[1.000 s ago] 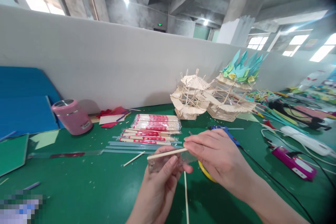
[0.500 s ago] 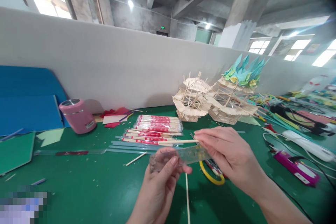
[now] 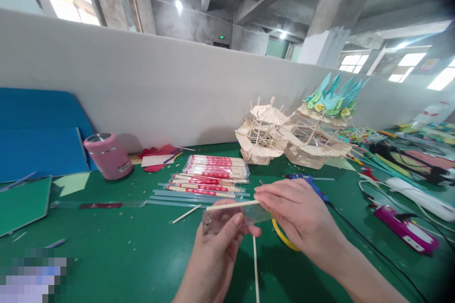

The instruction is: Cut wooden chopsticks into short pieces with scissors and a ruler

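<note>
My left hand [image 3: 223,241] is closed around a clear plastic ruler [image 3: 258,214], thumb on its near face. My right hand [image 3: 298,208] pinches one end of a thin wooden chopstick [image 3: 231,205] and has it lying along the ruler's upper edge. Its fingers cover the ruler's right end. Beneath my hands, another wooden stick [image 3: 256,270] lies on the green table [image 3: 142,265]. A yellow scissor-like handle [image 3: 284,236] shows partly under my right hand. Just behind that hand is a blue glue gun [image 3: 314,187], partly hidden.
Wrapped chopsticks [image 3: 217,167] and translucent glue sticks [image 3: 185,198] lie ahead. Stick-built models [image 3: 263,139] stand at the back by the white partition [image 3: 159,90]. A pink flask [image 3: 108,156] is at left; a purple power strip [image 3: 405,229] with cables is at right.
My right hand has moved left and slightly down, bringing the chopstick onto the ruler's upper edge. The blue glue gun has come into view behind it. My left hand has barely moved.
</note>
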Demonstrator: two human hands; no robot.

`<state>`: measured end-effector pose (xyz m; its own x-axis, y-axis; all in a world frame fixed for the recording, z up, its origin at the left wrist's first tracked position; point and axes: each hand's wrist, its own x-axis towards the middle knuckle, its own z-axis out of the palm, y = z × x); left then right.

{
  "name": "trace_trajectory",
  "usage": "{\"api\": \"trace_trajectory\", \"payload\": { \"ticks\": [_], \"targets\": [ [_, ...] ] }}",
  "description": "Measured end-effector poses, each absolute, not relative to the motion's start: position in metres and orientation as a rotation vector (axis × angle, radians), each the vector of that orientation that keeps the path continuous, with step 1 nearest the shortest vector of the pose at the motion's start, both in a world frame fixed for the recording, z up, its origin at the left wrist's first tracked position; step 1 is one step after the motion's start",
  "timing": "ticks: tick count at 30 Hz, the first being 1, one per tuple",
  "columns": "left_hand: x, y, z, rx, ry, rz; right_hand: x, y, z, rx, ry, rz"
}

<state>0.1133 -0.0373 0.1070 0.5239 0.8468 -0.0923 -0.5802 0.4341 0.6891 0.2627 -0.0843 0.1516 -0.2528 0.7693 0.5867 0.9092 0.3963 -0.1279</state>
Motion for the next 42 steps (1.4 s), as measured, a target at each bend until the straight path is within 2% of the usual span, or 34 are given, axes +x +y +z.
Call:
{"api": "trace_trajectory", "payload": {
  "ticks": [42],
  "targets": [
    [0.117, -0.040, 0.107, 0.648, 0.554, 1.005, 0.262, -0.079, 0.141, -1.501, -2.083, -0.230]
  ]
}}
